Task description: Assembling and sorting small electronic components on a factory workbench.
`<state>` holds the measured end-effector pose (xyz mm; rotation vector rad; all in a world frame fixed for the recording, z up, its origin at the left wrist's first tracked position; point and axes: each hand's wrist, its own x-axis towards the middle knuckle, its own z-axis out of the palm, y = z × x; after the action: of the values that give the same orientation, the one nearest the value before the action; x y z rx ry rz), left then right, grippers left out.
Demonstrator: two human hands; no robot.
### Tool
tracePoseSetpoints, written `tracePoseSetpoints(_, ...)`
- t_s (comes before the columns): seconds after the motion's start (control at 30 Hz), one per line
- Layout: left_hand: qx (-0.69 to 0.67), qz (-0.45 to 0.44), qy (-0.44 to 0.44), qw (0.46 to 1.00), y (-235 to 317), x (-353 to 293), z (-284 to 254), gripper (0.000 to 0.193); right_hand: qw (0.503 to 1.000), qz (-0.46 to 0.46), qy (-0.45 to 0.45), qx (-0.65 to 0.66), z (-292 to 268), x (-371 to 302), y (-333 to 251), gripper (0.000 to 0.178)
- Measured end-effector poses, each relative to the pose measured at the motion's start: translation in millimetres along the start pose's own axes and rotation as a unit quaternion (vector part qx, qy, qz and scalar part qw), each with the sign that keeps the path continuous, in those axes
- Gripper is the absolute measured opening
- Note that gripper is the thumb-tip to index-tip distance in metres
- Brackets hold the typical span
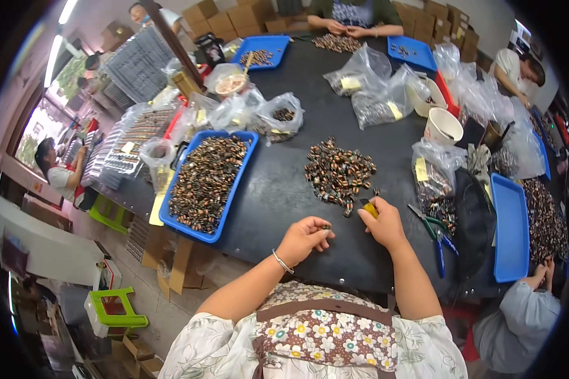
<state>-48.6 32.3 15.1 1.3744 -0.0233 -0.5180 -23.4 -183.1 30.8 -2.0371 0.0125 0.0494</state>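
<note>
Over the near edge of the black table, my left hand [307,237] pinches a small dark part [326,227] between thumb and fingertips. My right hand [384,223] is closed around a short yellow tool [370,209] with a dark end; its exact kind is partly hidden by the fingers. Just beyond both hands lies a loose pile of small copper-and-black parts [339,170], which look like tiny wound coils. One such part [377,191] sits apart from the pile, close to the tool's tip.
To the left stands a blue tray [216,236] heaped with similar parts. Green-handled pliers [431,232], a black bag [474,221] and an upright blue tray [511,230] are at right. Plastic bags [376,104] and a white bucket [443,126] stand farther back. Co-workers sit around the table.
</note>
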Motion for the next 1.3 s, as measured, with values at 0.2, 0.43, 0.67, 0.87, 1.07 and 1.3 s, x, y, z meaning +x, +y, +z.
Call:
tracePoseSetpoints(0.2,-0.022,-0.021,-0.016,0.999,-7,6,-3,0.016,0.997,-0.061,-0.034,-0.023,7,6,26,0.016)
tracePoseSetpoints(0.43,-0.074,-0.078,-0.027,0.994,-4,11,-10,0.013,0.992,-0.067,-0.099,-0.036,12,2,16,0.021)
tracePoseSetpoints(0.67,-0.111,-0.121,-0.074,0.984,0,25,-17,0.015,0.991,-0.054,-0.113,-0.050,13,7,18,0.022)
tracePoseSetpoints(0.87,-0.138,-0.153,-0.107,0.973,1,41,-10,0.020,0.992,-0.041,-0.116,-0.025,10,12,20,0.016)
tracePoseSetpoints(1.07,-0.154,-0.161,-0.096,0.970,0,47,-4,0.020,0.993,-0.047,-0.106,-0.004,9,13,22,0.016)
tracePoseSetpoints(1.3,-0.146,-0.179,-0.104,0.967,0,51,-5,0.017,0.981,-0.065,-0.127,-0.133,13,14,14,0.018)
